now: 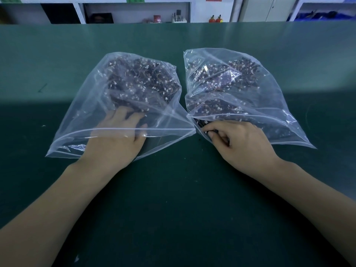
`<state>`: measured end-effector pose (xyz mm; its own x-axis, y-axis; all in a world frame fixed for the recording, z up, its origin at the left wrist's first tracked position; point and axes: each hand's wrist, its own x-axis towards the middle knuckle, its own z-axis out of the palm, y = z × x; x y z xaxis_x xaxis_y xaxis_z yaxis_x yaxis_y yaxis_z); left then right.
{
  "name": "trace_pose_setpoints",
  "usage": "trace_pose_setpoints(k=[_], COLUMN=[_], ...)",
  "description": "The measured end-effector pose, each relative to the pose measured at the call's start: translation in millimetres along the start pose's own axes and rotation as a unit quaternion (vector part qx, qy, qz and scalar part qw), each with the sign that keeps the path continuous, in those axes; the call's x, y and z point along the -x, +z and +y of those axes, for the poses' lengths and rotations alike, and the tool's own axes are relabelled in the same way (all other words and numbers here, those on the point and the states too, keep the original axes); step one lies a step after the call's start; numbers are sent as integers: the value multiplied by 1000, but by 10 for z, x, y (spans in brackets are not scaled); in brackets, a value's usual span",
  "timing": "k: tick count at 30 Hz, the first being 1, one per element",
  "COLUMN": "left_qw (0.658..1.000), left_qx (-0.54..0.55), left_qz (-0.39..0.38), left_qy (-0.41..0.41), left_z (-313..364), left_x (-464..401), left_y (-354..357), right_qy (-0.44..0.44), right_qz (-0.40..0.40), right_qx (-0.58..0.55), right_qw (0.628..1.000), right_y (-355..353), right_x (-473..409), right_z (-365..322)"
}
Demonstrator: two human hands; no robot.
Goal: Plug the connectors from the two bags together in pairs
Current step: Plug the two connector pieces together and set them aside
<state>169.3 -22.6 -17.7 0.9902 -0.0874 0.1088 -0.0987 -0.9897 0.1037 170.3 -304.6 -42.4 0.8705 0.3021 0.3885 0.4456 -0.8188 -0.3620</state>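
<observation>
Connectors (209,131) sit pinched between your right hand (244,145) thumb and curled fingers at the mouth of the right bag (269,105). Your left hand (117,137) reaches inside the left bag (81,112), fingers loosely spread onto the dark wired pile (142,81) there. Both clear bags lie side by side, nearly touching, on the green tabletop (177,199).

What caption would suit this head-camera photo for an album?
Left hand reaches into one clear bag of connectors; right hand pinches connectors at the other bag's mouth.
</observation>
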Motion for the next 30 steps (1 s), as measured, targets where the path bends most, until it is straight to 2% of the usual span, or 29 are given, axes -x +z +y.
trace_pose_setpoints(k=[9,17,23,27,30], left_qw=[979,954,897,863,848], left_qx=[102,70,69,85,125], left_qz=[130,239,365,407,409], left_qy=[122,167,241,288,312], left_z=[-22,88,149,164,211], left_x=[86,168,224,229,260], left_y=[89,22,-11,-18,-15], right_qy=[-4,-14,-31,-51,-72], right_qz=[5,25,74,101,103], right_qx=[-2,1,-24,-60,-100], right_qw=[1000,1000,996,992,987], right_y=[-14,-45,-76,-57,-59], right_x=[-4,2,5,15,24], right_z=[-4,-23,-52,-57,-72])
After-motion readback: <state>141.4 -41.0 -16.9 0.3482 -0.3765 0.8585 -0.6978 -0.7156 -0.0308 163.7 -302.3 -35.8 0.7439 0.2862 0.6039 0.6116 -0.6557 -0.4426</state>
